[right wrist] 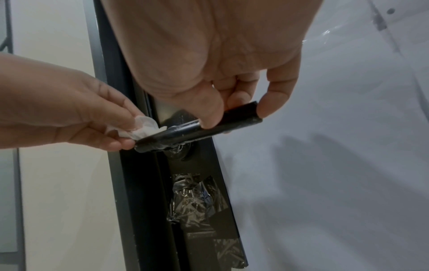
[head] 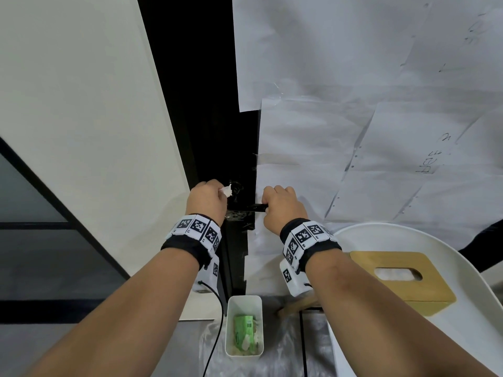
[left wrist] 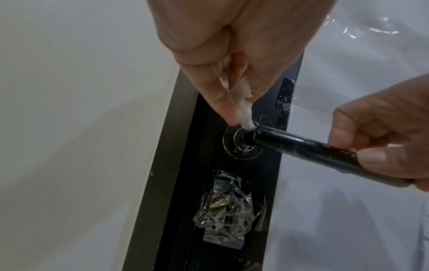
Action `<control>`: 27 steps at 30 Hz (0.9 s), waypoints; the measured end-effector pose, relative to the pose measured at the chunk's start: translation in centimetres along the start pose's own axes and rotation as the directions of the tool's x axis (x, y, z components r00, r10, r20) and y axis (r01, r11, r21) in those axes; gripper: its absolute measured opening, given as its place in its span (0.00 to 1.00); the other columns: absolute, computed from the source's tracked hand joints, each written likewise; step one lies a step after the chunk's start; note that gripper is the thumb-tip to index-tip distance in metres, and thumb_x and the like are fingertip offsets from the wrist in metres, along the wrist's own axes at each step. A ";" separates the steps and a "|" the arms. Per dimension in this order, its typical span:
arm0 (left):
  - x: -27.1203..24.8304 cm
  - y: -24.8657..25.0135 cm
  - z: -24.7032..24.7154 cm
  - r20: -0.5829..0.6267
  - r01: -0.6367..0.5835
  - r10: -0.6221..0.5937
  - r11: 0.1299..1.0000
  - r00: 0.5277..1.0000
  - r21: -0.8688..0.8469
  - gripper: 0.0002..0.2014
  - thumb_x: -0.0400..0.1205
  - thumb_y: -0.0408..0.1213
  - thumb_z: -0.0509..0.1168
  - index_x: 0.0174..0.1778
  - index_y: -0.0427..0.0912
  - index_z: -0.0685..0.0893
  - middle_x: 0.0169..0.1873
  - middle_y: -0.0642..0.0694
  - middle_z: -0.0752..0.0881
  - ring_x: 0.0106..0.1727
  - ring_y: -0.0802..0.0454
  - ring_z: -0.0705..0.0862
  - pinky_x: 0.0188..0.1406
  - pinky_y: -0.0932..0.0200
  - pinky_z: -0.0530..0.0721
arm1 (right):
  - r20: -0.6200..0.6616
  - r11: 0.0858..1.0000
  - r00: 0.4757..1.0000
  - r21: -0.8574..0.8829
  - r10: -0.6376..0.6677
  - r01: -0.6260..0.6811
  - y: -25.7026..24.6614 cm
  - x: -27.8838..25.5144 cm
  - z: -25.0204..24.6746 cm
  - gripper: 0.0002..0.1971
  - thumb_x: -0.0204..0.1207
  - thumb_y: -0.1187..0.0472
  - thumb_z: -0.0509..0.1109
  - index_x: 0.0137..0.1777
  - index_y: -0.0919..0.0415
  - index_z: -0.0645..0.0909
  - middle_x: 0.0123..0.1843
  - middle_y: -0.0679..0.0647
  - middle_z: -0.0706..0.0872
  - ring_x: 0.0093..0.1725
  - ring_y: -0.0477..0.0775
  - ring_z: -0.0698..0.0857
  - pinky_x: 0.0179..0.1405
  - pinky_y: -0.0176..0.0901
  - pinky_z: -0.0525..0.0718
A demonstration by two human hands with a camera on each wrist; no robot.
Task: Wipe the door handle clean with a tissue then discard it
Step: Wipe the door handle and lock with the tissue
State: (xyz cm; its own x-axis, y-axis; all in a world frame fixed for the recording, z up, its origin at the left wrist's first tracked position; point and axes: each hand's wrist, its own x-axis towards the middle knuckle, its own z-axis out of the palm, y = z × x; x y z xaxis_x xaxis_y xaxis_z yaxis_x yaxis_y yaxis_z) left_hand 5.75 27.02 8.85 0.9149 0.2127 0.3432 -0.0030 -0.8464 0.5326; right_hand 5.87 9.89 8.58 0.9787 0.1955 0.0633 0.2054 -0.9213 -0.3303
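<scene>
left hand (head: 208,198) pinching tissue (left wrist: 246,117) at door handle (left wrist: 301,146) base, right hand (head: 281,206) gripping its end

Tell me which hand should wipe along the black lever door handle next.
Left. The left hand already pinches the crumpled white tissue at the black lever door handle; the right hand grips its free end.

Door handle (left wrist: 301,148) glossy black, on a black door strip (left wrist: 262,183). Tissue (right wrist: 144,128) white. Papers on door (head: 353,77) white with faint grey handwriting. Wristbands (head: 196,227) white with black square code patterns over black cuffs. Bin (head: 230,322) white, green packet (head: 245,326) inside. Tissue box (head: 402,262) tan wood colour. Wall (head: 81,104) off-white.
</scene>
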 end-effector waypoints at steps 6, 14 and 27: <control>0.6 0.2 1.0 0.131 -0.125 0.114 0.989 0.985 0.075 0.12 0.83 0.33 0.61 0.57 0.43 0.87 0.54 0.40 0.84 0.52 0.42 0.83 0.48 0.56 0.80 | 0.006 1.000 1.000 -0.011 0.004 -0.004 -0.1 -0.1 -0.1 0.13 0.71 0.69 0.61 0.54 0.56 0.73 0.53 0.53 0.78 0.57 0.58 0.72 0.47 0.54 0.81; 2.5 1.5 -0.1 0.432 -0.068 -0.029 0.976 0.901 0.208 0.12 0.83 0.33 0.60 0.57 0.49 0.86 0.56 0.45 0.82 0.55 0.45 0.83 0.54 0.54 0.83 | 0.019 1.000 1.000 -0.017 0.006 -0.005 -0.1 0.0 -0.2 0.12 0.72 0.68 0.62 0.54 0.55 0.73 0.54 0.53 0.78 0.57 0.58 0.72 0.48 0.55 0.82; 0.9 0.4 0.1 0.041 0.004 0.002 0.988 0.999 -0.154 0.11 0.81 0.26 0.58 0.50 0.43 0.82 0.37 0.43 0.85 0.32 0.48 0.81 0.28 0.60 0.78 | 0.020 1.000 1.000 -0.007 0.009 -0.009 0.0 0.1 -0.1 0.13 0.70 0.69 0.61 0.52 0.56 0.73 0.52 0.53 0.77 0.56 0.57 0.71 0.47 0.54 0.81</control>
State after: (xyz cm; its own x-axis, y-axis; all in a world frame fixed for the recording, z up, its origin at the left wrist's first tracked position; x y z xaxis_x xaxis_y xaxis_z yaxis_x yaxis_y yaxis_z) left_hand 6.56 26.81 9.31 0.9306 0.1909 0.3124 -0.0611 -0.7603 0.6467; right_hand 5.93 9.85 8.70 0.9802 0.1934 0.0415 0.1963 -0.9253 -0.3243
